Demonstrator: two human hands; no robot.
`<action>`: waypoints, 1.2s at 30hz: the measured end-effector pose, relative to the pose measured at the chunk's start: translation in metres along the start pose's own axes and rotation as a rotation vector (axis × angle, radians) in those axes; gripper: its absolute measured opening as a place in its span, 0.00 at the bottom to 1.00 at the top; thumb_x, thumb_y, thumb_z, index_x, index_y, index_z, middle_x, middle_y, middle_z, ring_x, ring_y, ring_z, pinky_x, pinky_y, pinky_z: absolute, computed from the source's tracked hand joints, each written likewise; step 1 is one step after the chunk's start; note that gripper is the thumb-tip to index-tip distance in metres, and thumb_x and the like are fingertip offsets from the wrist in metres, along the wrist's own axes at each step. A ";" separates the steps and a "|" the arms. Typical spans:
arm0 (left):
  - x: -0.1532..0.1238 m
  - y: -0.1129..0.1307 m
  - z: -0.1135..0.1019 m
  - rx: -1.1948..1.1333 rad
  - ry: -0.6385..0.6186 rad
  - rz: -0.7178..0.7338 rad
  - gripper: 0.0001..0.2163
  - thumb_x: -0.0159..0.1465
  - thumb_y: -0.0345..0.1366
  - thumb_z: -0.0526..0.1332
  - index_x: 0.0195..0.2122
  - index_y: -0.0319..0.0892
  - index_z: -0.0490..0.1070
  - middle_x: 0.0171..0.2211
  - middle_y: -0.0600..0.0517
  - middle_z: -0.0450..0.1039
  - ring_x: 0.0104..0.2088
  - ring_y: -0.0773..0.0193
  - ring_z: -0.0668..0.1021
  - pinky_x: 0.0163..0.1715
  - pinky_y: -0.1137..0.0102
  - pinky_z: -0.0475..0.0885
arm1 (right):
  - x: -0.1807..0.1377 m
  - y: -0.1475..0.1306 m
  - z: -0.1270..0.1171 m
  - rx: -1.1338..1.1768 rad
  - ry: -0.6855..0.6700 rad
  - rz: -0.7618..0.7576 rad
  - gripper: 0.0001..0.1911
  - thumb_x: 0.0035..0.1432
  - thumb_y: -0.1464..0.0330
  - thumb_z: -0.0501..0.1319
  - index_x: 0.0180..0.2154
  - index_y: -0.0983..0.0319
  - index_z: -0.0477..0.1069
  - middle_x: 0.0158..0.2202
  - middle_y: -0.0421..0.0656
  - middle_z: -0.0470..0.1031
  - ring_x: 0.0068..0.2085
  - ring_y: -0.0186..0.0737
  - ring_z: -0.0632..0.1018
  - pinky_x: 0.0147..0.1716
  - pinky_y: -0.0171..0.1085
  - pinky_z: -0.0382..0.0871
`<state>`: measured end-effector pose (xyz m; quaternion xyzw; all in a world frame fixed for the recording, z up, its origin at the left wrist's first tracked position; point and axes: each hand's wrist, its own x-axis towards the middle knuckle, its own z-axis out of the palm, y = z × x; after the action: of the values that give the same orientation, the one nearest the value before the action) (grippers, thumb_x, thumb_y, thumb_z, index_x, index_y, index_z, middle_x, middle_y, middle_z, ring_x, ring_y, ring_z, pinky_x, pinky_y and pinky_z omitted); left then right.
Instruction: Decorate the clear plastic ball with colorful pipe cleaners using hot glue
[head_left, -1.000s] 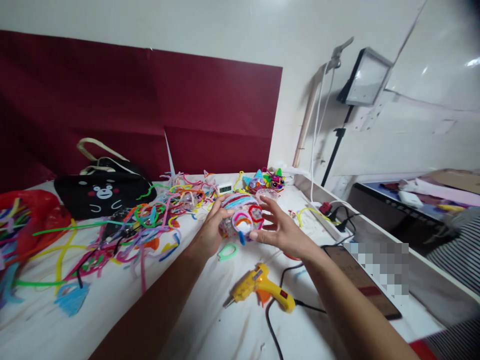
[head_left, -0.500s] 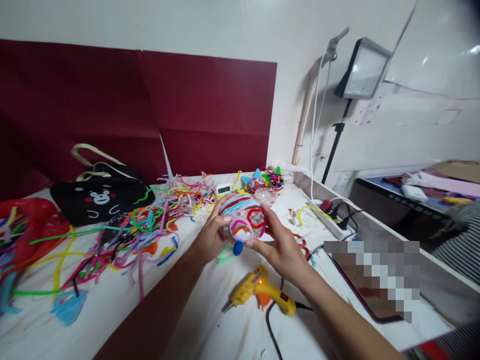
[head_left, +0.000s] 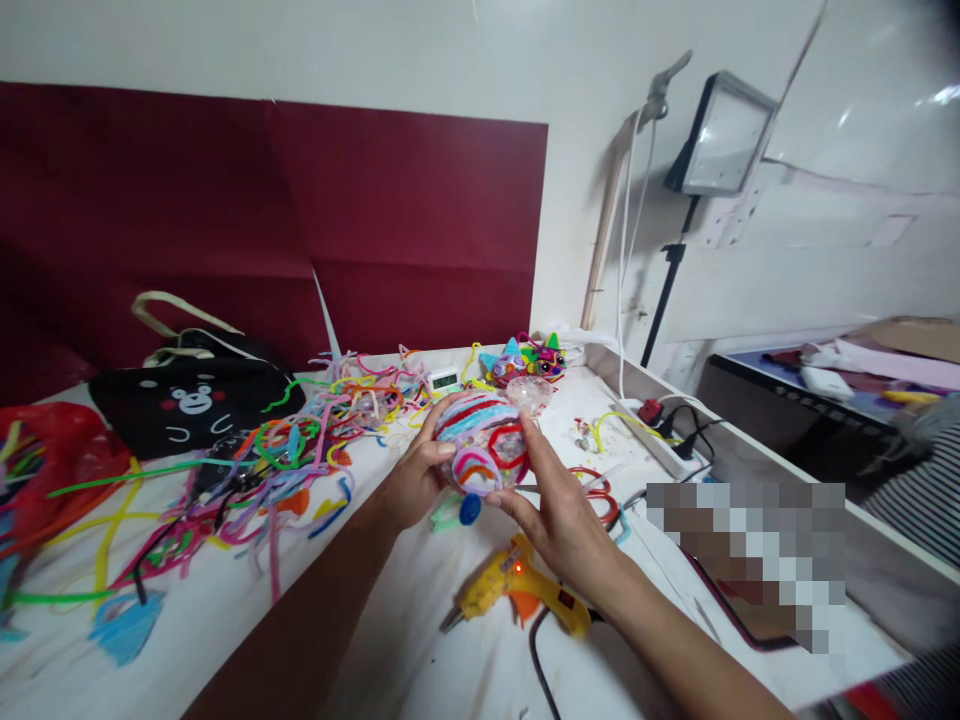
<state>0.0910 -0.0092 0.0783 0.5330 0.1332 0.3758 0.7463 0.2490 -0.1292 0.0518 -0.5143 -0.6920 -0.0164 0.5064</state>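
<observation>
You have bare white table (head_left: 420,640) in front of the yellow glue gun (head_left: 517,590); behind and left of it lies a tangle of pipe cleaners (head_left: 285,450), and the table's right rim runs past a power strip (head_left: 660,440). Above the gun, your left hand (head_left: 409,480) and right hand (head_left: 562,510) cup the decorated ball (head_left: 480,440) from either side, fingers curled on it.

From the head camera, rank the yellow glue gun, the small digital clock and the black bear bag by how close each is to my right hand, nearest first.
From the right hand:
1. Yellow glue gun, just below it, toward the near table edge.
2. Small digital clock, beyond the hands, near the back.
3. Black bear bag, far left.
</observation>
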 end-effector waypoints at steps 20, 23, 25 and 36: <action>0.005 -0.006 0.006 -0.016 0.164 0.096 0.32 0.53 0.35 0.64 0.61 0.47 0.64 0.55 0.47 0.76 0.51 0.51 0.79 0.45 0.61 0.77 | 0.013 0.008 0.000 0.130 -0.046 0.146 0.46 0.64 0.53 0.62 0.73 0.56 0.41 0.73 0.54 0.52 0.72 0.53 0.58 0.68 0.56 0.56; 0.007 -0.004 0.004 -0.013 0.177 0.120 0.32 0.53 0.37 0.63 0.61 0.47 0.65 0.55 0.47 0.76 0.52 0.51 0.79 0.45 0.61 0.78 | 0.011 0.000 -0.015 0.118 -0.018 0.183 0.44 0.64 0.53 0.62 0.72 0.55 0.44 0.72 0.54 0.55 0.69 0.54 0.64 0.64 0.56 0.64; 0.009 -0.002 0.001 -0.018 0.178 0.118 0.33 0.53 0.37 0.62 0.62 0.47 0.64 0.54 0.48 0.76 0.50 0.51 0.80 0.43 0.61 0.78 | 0.003 -0.006 -0.028 0.043 -0.042 0.231 0.36 0.66 0.54 0.60 0.69 0.57 0.53 0.67 0.55 0.64 0.65 0.53 0.70 0.60 0.53 0.69; 0.005 0.009 -0.003 0.016 0.182 0.190 0.35 0.54 0.36 0.62 0.65 0.50 0.62 0.52 0.50 0.78 0.48 0.54 0.80 0.42 0.65 0.76 | -0.046 -0.012 -0.031 -0.355 -0.913 0.492 0.18 0.58 0.67 0.63 0.50 0.65 0.75 0.49 0.54 0.77 0.51 0.55 0.78 0.49 0.45 0.69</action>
<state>0.0890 -0.0023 0.0859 0.5128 0.1524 0.4906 0.6878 0.2593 -0.1837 0.0393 -0.6934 -0.6874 0.2106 0.0490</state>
